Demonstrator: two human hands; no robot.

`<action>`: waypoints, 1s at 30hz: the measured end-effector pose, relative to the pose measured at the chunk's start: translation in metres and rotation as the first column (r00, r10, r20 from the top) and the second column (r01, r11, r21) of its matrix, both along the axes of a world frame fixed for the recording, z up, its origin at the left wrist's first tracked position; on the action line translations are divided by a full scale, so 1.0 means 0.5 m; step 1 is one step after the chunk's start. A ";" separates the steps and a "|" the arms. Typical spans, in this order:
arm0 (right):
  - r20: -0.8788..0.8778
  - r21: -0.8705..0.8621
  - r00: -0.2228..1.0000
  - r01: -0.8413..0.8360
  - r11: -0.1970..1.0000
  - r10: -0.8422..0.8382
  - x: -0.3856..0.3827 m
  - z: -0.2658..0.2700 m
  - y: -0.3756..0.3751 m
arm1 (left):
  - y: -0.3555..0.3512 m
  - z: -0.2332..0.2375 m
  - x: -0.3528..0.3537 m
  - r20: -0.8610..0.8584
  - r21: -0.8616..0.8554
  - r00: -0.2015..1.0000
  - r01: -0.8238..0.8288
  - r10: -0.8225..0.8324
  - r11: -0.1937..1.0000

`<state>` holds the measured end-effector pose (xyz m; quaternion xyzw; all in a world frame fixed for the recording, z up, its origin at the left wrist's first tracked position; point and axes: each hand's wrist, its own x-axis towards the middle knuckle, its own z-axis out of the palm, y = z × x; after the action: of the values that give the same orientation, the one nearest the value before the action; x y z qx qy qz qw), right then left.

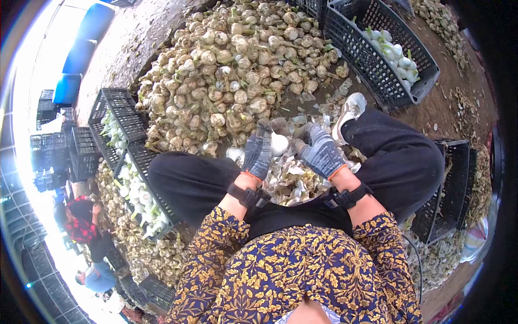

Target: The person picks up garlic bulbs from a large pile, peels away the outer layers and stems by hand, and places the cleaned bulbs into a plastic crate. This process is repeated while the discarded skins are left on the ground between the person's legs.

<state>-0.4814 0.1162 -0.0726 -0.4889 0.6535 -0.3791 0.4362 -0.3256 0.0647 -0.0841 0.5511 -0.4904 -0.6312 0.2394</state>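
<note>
My left hand, in a grey knitted glove with an orange cuff, is closed on the left side of a white peeled garlic bulb. On the bulb's right is my right hand, gloved the same way, its fingers bent together; what they pinch, if anything, is too small to tell. Papery garlic skins lie below both hands, between my legs. A large heap of unpeeled garlic bulbs rises just beyond my hands.
A black crate with white bulbs stands at the upper right. More black crates of peeled garlic are by my left knee. An empty-looking black crate is at the right. Other people sit at the far left.
</note>
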 end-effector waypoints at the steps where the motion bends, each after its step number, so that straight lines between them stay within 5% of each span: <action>1: -0.001 -0.001 1.000 -0.001 1.000 0.001 0.001 -0.001 0.000 | -0.001 -0.005 0.003 0.066 -0.057 0.997 0.039 -0.035 0.998; 2: 0.042 -0.054 0.998 0.045 0.998 -0.043 0.001 -0.003 -0.001 | 0.003 -0.007 -0.006 0.012 -0.293 0.998 0.056 -0.055 0.954; 3: 0.087 -0.103 0.993 0.092 0.990 -0.083 0.000 -0.007 -0.002 | 0.007 -0.006 -0.009 0.011 -0.293 0.998 0.056 -0.055 0.954; 5: 0.083 -0.065 0.994 0.081 0.995 -0.075 0.002 -0.021 -0.005 | 0.016 0.005 -0.015 -0.029 -0.176 0.998 -0.066 0.062 0.982; 7: 0.546 -0.040 0.812 0.269 0.962 -0.204 0.007 -0.034 -0.008 | 0.007 0.017 -0.026 0.008 -0.047 0.990 -0.139 0.139 0.989; 9: 0.543 0.002 0.802 0.293 0.956 -0.247 -0.003 -0.038 -0.010 | 0.004 -0.013 -0.018 -0.242 0.172 0.917 -0.281 0.317 0.944; 13: 0.343 0.045 0.904 0.255 0.966 -0.255 -0.034 -0.095 -0.004 | -0.007 -0.020 -0.008 -0.328 0.184 0.899 -0.239 0.289 0.954; 14: -0.211 -0.171 0.977 -0.019 0.985 -0.018 -0.033 -0.098 -0.007 | -0.008 -0.020 -0.005 -0.328 0.186 0.900 -0.237 0.288 0.954; 15: -0.723 -0.193 0.681 -0.361 0.912 0.116 -0.033 -0.099 -0.009 | -0.008 -0.021 -0.001 -0.160 -0.106 0.974 -0.176 0.158 0.979; 16: -0.720 -0.163 0.674 -0.396 0.903 0.166 -0.030 -0.098 -0.004 | -0.007 -0.022 0.001 0.048 -0.374 0.996 -0.050 0.073 0.926; 17: -0.719 -0.162 0.674 -0.396 0.904 0.167 -0.017 -0.052 -0.011 | -0.005 -0.014 -0.003 0.048 -0.372 0.996 -0.049 0.072 0.927; 18: -0.126 0.031 0.973 -0.189 0.982 0.191 -0.005 -0.012 -0.018 | -0.002 0.002 -0.011 0.021 -0.300 0.996 -0.073 0.083 0.951; 19: 0.487 0.315 0.872 -0.128 0.940 -0.044 0.001 0.007 -0.019 | -0.001 0.011 -0.015 -0.006 -0.227 0.995 -0.094 0.095 0.969; 20: 0.320 0.234 0.947 -0.117 0.965 0.037 0.003 0.010 -0.014 | 0.001 -0.003 -0.009 -0.011 -0.380 0.998 -0.066 0.067 0.922; 24: 0.403 0.147 0.913 -0.128 0.981 0.059 0.000 0.015 -0.008 | -0.003 -0.016 -0.010 -0.044 -0.390 0.998 -0.049 0.034 0.920; 26: 0.348 0.185 0.937 -0.064 0.981 -0.005 0.000 0.001 -0.009 | 0.000 0.003 -0.020 -0.187 -0.134 0.965 -0.212 0.185 0.968; 28: 0.293 0.216 0.954 0.004 0.976 -0.068 0.002 -0.026 -0.009 | -0.004 0.005 -0.021 -0.219 -0.051 0.944 -0.266 0.249 0.963; 30: 0.425 0.057 0.883 0.194 0.979 -0.200 0.001 -0.057 -0.008 | -0.009 -0.004 -0.022 -0.247 0.121 0.885 -0.376 0.395 0.919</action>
<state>-0.4811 0.1124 -0.1012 -0.3218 0.5904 -0.5153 0.5314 -0.3368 0.0605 -0.0861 0.5556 -0.3121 -0.6559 0.4046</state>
